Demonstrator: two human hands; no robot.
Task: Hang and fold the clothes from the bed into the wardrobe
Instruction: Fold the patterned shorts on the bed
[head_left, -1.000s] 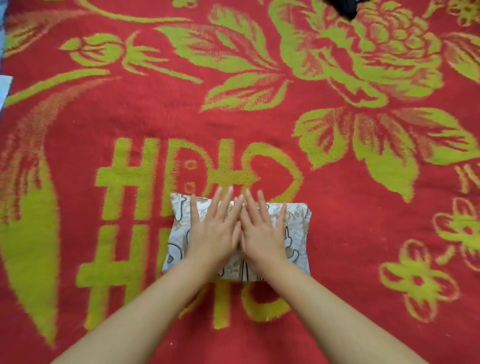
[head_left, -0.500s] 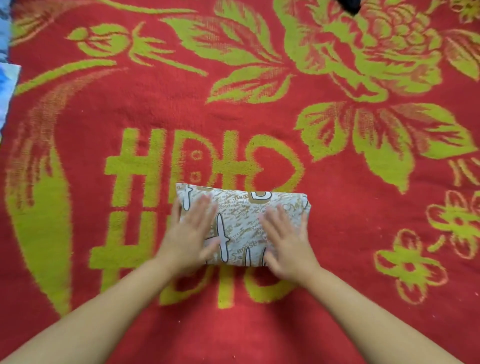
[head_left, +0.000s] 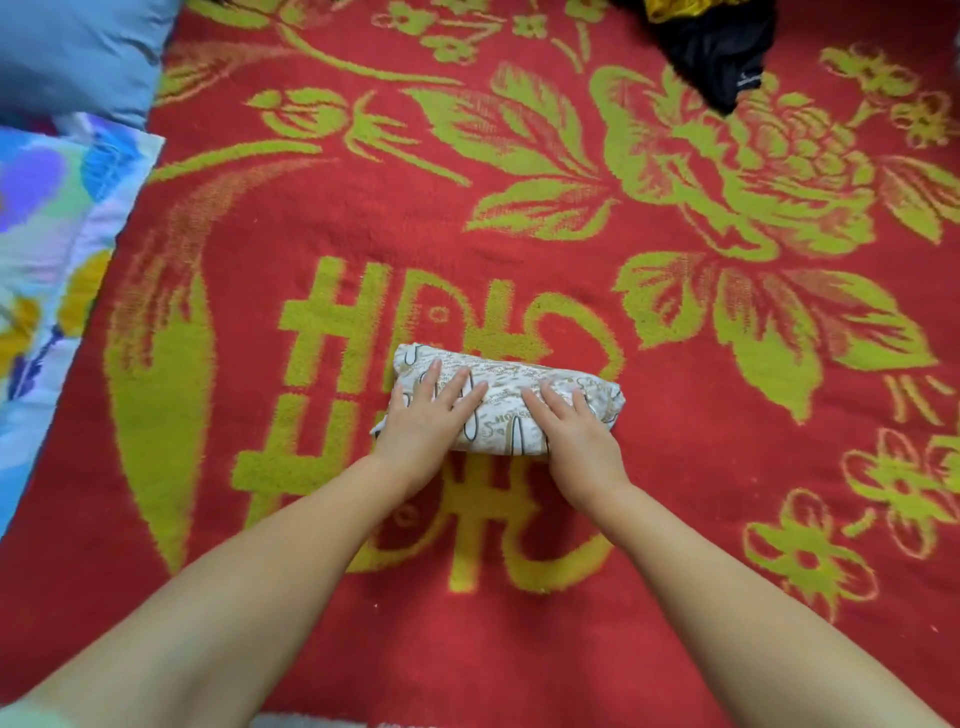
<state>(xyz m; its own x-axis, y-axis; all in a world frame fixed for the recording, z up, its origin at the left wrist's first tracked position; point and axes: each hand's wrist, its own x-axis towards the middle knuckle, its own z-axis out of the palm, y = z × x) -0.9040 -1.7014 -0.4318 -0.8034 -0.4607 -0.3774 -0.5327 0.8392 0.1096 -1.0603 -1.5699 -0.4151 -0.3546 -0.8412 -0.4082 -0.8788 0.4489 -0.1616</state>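
A folded cream garment (head_left: 511, 402) with a dark line print lies as a compact bundle in the middle of the red and green floral blanket (head_left: 519, 218) on the bed. My left hand (head_left: 423, 423) lies flat on its left end, fingers spread over the top. My right hand (head_left: 576, 434) rests on its right half, fingers stretched across the cloth. Neither hand has lifted it. A black garment (head_left: 719, 52) lies bunched at the far top edge, well beyond both hands.
A blue pillow (head_left: 72, 52) sits at the top left corner. Below it, a pale floral sheet (head_left: 47, 244) runs along the left side. The blanket spreads wide around the folded bundle.
My hands slid apart from the middle of the folded garment to its two ends. The view has tilted up, bringing the pillow, sheet and more of the black garment into sight.
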